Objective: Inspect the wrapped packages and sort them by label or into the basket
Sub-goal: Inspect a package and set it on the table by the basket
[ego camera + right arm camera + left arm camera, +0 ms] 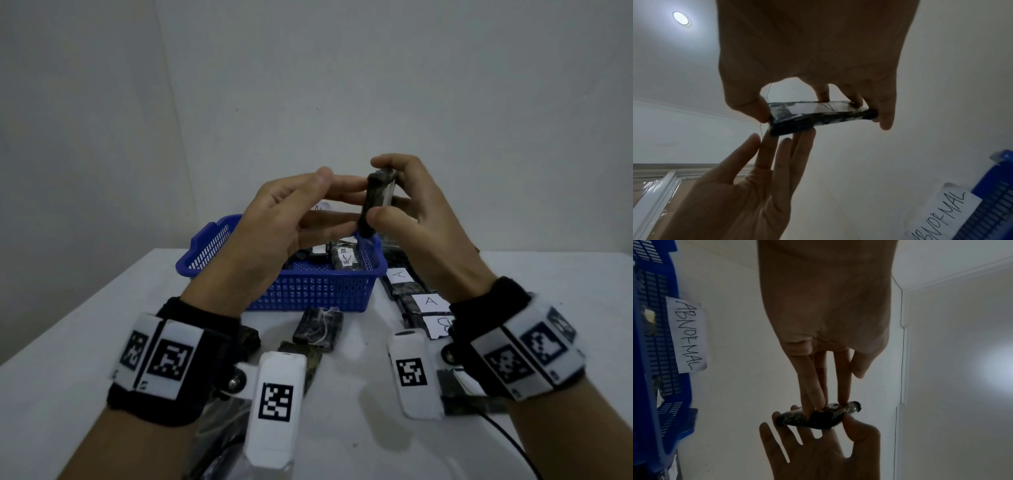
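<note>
Inspection step: right hand pinches a wrapped package by its ends, held on edge in the air above the blue basket. Left hand is spread, straight fingertips touching the pkg's side. Right-wrist view shows a white label w/ what looks like "A". Next, prob.: confirm the label, then set it w/ the A-labelled pkgs on the table, right of the basket.

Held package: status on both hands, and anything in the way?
Right hand pinches the wrapped package by its ends, above the blue basket. Left hand open, straight fingertips touching it. Label letter not readable. Nothing blocking.
</note>
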A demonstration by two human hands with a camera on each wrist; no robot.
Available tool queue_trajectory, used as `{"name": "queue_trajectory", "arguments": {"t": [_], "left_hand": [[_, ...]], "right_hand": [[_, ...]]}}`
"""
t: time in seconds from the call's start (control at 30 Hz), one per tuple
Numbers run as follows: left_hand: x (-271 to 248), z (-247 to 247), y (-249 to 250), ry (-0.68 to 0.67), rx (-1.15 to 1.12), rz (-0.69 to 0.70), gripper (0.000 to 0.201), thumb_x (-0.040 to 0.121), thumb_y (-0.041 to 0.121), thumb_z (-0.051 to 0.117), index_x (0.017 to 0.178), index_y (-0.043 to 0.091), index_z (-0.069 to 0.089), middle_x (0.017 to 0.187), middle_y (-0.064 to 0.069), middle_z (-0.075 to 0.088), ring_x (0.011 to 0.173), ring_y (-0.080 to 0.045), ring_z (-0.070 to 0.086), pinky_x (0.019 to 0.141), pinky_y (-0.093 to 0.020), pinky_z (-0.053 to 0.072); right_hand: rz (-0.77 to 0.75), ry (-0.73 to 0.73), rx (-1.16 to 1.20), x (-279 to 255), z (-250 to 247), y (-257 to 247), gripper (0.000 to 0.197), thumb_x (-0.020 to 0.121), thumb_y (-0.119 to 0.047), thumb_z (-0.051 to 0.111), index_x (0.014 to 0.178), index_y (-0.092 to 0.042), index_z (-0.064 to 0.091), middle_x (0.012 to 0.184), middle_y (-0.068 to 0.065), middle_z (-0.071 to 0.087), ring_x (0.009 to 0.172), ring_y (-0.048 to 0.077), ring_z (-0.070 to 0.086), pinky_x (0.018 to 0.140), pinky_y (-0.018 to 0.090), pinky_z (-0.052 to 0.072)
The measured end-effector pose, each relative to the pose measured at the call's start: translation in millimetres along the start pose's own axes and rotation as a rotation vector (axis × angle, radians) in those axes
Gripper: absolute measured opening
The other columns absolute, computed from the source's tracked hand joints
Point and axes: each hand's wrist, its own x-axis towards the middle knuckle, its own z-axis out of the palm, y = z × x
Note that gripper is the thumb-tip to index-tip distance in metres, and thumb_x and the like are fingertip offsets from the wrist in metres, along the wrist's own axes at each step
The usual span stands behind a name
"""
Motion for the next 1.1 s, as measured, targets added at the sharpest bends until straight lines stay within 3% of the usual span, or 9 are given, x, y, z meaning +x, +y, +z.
{"name": "queue_trajectory", "arguments": {"t": [0.17, 0.27, 0.4, 0.53, 0.67, 0.8, 0.93, 1.03, 1.1], "left_hand": [[0, -4, 3, -0.026, 0.017, -0.105, 0.045, 0.086, 0.049, 0.045, 0.106, 0.016, 0.069, 0.102, -0.002, 0.076, 0.081, -0.019, 0.075, 0.074, -0.026, 0.061], [0, -7, 1, -0.061, 0.063, -0.180, 0.046, 0.083, 0.047, 0.055, 0.113, 0.013, 0.063, 0.097, -0.004, 0.075, 0.074, -0.019, 0.073, 0.070, -0.026, 0.059], [1, -15, -4, -0.058, 0.055, -0.209, 0.043, 0.080, 0.032, 0.074, 0.117, 0.014, 0.059, 0.097, -0.006, 0.075, 0.083, -0.021, 0.073, 0.075, -0.028, 0.059], [0, -16, -6, -0.051, 0.076, -0.173, 0.051, 0.075, 0.023, 0.073, 0.123, 0.015, 0.057, 0.106, -0.010, 0.075, 0.089, -0.021, 0.073, 0.079, -0.027, 0.057], [1, -15, -8, -0.086, 0.158, -0.159, 0.055, 0.070, 0.023, 0.077, 0.121, 0.018, 0.058, 0.106, -0.006, 0.075, 0.093, -0.021, 0.073, 0.082, -0.028, 0.057], [3, -11, -13, -0.091, 0.318, -0.127, 0.050, 0.071, 0.022, 0.082, 0.116, 0.025, 0.059, 0.106, 0.008, 0.073, 0.098, -0.011, 0.071, 0.088, -0.028, 0.056], [3, -15, -16, -0.065, 0.414, -0.084, 0.050, 0.077, 0.017, 0.082, 0.118, 0.033, 0.058, 0.110, 0.010, 0.069, 0.103, -0.008, 0.067, 0.094, -0.035, 0.057], [3, -18, -16, -0.049, 0.464, -0.038, 0.053, 0.077, 0.015, 0.083, 0.118, 0.036, 0.058, 0.114, 0.012, 0.065, 0.105, -0.006, 0.065, 0.098, -0.037, 0.054], [5, -19, -17, -0.034, 0.486, 0.001, 0.056, 0.075, 0.010, 0.084, 0.117, 0.035, 0.057, 0.113, 0.013, 0.064, 0.105, -0.004, 0.064, 0.098, -0.034, 0.054]], "right_hand": [[-0.038, -0.030, -0.011, -1, -1, 1, 0.070, 0.066, -0.051, 0.062, 0.133, -0.035, 0.047, 0.123, -0.024, 0.059, 0.115, -0.001, 0.060, 0.087, 0.018, 0.054], [-0.075, -0.129, -0.109, 0, -2, 8, 0.091, 0.070, -0.046, 0.077, 0.149, -0.036, 0.033, 0.149, -0.018, 0.041, 0.135, -0.007, 0.042, 0.110, 0.022, 0.039], [-0.110, -0.140, -0.128, 2, -7, 8, 0.108, 0.075, -0.042, 0.081, 0.160, -0.036, 0.015, 0.166, -0.019, 0.018, 0.149, -0.008, 0.019, 0.120, 0.023, 0.026], [0.040, 0.016, 0.022, 4, -8, 0, 0.082, 0.083, -0.059, 0.067, 0.153, -0.031, 0.034, 0.149, -0.011, 0.052, 0.138, 0.001, 0.046, 0.112, 0.035, 0.041], [0.071, 0.085, 0.141, 4, -9, -9, 0.052, 0.090, -0.029, 0.071, 0.136, -0.016, 0.052, 0.104, -0.001, 0.078, 0.100, 0.007, 0.073, 0.082, 0.021, 0.053], [0.007, 0.079, 0.092, 1, -7, -14, 0.063, 0.082, -0.022, 0.078, 0.139, -0.020, 0.050, 0.109, 0.003, 0.077, 0.106, 0.014, 0.072, 0.099, 0.042, 0.054], [-0.019, 0.018, -0.005, -1, -3, -19, 0.072, 0.081, -0.029, 0.077, 0.145, -0.026, 0.043, 0.119, -0.004, 0.073, 0.115, 0.005, 0.067, 0.108, 0.045, 0.047], [0.121, -0.060, 0.094, 1, -10, -19, 0.069, 0.086, -0.049, 0.070, 0.147, -0.030, 0.043, 0.123, -0.011, 0.071, 0.118, 0.003, 0.064, 0.105, 0.037, 0.050], [0.285, -0.132, 0.155, 4, -12, -21, 0.067, 0.086, -0.071, 0.056, 0.141, -0.033, 0.051, 0.132, -0.010, 0.066, 0.124, 0.011, 0.061, 0.108, 0.046, 0.047]]}}
